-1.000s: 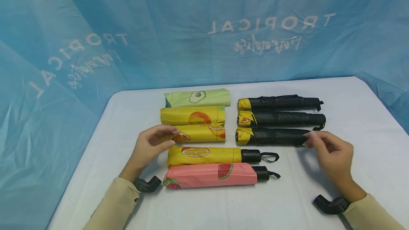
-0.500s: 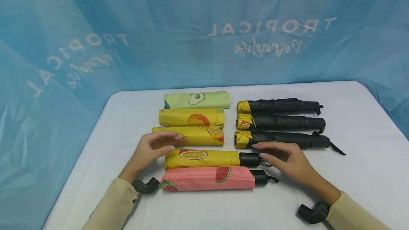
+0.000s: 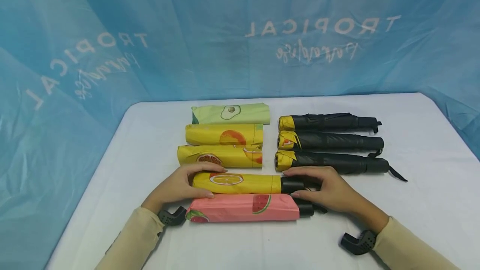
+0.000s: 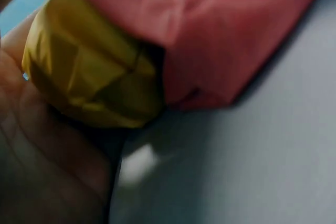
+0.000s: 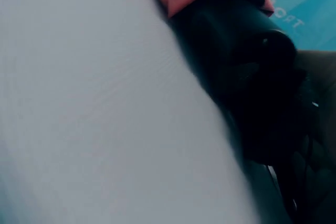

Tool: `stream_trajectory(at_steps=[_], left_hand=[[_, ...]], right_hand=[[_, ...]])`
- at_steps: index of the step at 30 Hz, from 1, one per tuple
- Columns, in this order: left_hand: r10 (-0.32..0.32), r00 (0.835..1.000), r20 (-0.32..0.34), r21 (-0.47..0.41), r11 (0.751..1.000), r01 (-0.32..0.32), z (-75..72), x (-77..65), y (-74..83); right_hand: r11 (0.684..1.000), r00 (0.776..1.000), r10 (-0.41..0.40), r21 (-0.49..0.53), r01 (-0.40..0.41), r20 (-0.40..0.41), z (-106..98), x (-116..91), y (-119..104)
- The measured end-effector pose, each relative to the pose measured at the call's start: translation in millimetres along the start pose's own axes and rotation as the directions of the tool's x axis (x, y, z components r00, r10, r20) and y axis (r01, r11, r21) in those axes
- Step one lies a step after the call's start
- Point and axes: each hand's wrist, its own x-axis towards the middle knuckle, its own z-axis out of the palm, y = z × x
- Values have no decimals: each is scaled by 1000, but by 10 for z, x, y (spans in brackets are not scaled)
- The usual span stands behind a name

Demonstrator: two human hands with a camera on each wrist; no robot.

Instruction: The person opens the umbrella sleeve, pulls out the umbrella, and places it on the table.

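One yellow umbrella (image 3: 247, 183) had all the attention; it lay along the worktop (image 3: 262, 245), second from the front in the left column, its black handle (image 3: 292, 185) pointing right; and there were both hands at it! The left hand (image 3: 181, 184) was cupped round the left end, thumb at the near edge, fingers at the far one; the right hand (image 3: 330, 190) arched over the handle, thumb and fingers curled about it; how hard either squeezed, I could not tell.

Close company, too; the pink umbrella (image 3: 240, 209) lay right against the near side, touching; beyond, across a narrow gap, sat a second yellow umbrella (image 3: 224, 156), a third yellow umbrella (image 3: 210, 135) and the green umbrella (image 3: 249, 113); over on the right, three black umbrellas (image 3: 333, 162), the nearest just beyond the right fingers, contact impossible to call.

The step in hand, by my reading, was the grip itself, one end per hand; the umbrella still looked at rest; the next move, I judged, called for an even hold, both ends level, thumbs clear of the pink umbrella; smooth fabric like that could slip in a slack hold.
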Motion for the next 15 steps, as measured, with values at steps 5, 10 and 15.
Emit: stream_trajectory(at_steps=[5,10,15], left_hand=[[-23,1000,-10,102,994,24,10,17,27],[-28,998,-53,111,993,34,29,15,1],[-27,989,-147,99,994,42,52,10,-21]], right_hand=[[996,998,-53,-79,51,-20,13,35,12],[989,996,-90,-121,86,-29,41,54,31],[988,995,-89,-133,83,-39,44,45,38]])
